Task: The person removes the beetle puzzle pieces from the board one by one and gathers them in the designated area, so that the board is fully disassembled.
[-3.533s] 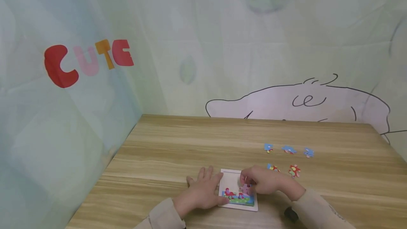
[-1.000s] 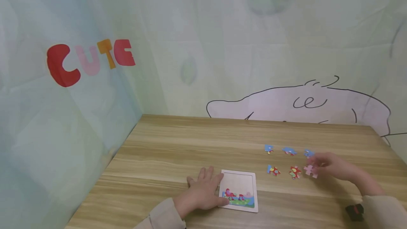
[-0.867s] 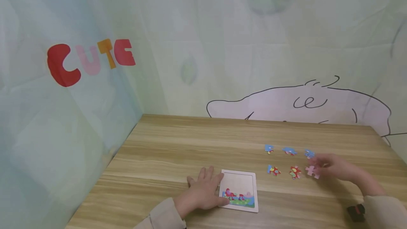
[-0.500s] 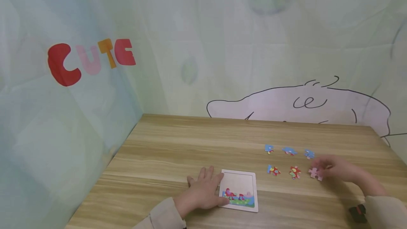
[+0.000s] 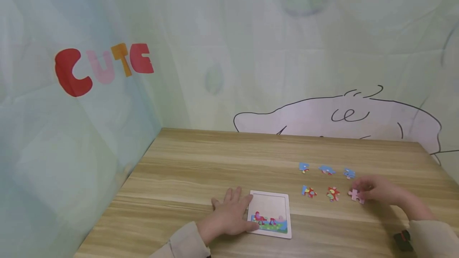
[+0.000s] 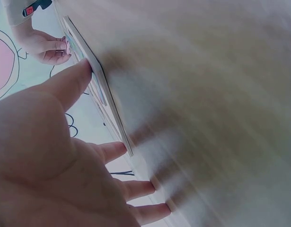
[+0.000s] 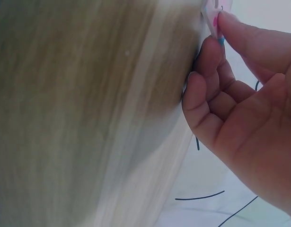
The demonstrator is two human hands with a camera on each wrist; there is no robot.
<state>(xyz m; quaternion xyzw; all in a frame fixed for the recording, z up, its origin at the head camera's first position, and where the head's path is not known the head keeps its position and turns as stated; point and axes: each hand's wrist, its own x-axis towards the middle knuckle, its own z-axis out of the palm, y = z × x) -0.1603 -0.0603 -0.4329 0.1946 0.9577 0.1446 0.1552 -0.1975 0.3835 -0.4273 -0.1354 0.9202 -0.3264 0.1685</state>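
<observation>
My right hand [image 5: 378, 191] pinches a pink jigsaw piece [image 5: 355, 195] between thumb and fingers, at the right end of the front row of pieces. In the right wrist view the thumb presses the pink piece [image 7: 212, 18] at the top edge. My left hand [image 5: 231, 215] lies with fingers spread at the left side of a white-framed puzzle board [image 5: 270, 234]. Its thumb rests on the frame's lower left, and in the left wrist view the thumb and a finger touch the board's edge [image 6: 103, 80]. The board's lower part shows a filled strip of green, blue and red.
Near the right hand lie a blue piece [image 5: 349, 173], a red flowered piece [image 5: 332, 194] and a blue, yellow and red piece [image 5: 309, 191]. Farther back are two more blue pieces, one at the left [image 5: 304, 167] and one mid-row [image 5: 327, 169]. Cloth walls [image 5: 193, 102] border the wooden table [image 5: 201, 150].
Since the oldest frame, my right hand has carried the pink piece from over the board to the right of the loose pieces, then shifted it slightly right. The left hand has stayed in place.
</observation>
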